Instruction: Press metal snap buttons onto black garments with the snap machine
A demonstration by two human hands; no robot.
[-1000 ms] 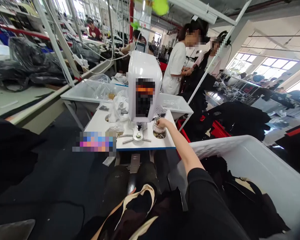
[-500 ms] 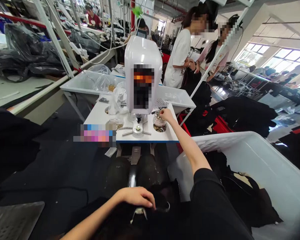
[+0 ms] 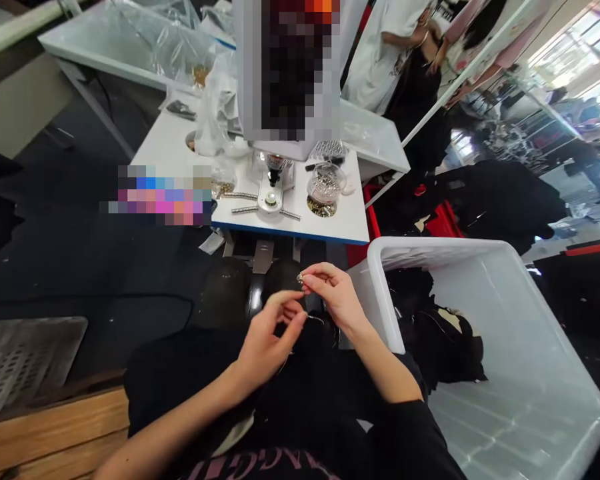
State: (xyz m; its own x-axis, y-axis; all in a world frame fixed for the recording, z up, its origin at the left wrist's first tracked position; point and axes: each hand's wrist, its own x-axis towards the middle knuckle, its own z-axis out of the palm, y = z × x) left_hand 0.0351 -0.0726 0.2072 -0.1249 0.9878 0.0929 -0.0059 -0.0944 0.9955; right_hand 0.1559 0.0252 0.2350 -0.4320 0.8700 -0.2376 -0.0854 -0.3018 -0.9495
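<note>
My right hand (image 3: 334, 295) pinches a small round metal snap piece (image 3: 300, 279) between thumb and fingertips, above my lap. Just below and to the left is my left hand (image 3: 273, 330), its fingers curled. At its thumb tip shows the silvery edge of a black garment (image 3: 325, 333); most of that cloth merges with my dark clothes. Beyond my hands stands a white snap press (image 3: 290, 148), its die (image 3: 271, 200) low over the table. To the right of the die sits a clear round tub (image 3: 327, 183) of small metal pieces.
A large white bin (image 3: 445, 248) with black garments stands close on my right. The white table (image 3: 325, 230) has a blue front edge. Coil springs (image 3: 243, 196) stick out beside the die. A pedal (image 3: 263, 257) is underneath. Two people stand behind on the right.
My right hand has come back from the tub to my lap with a small metal piece. The left hand has risen to meet it, and the view has tilted down.
</note>
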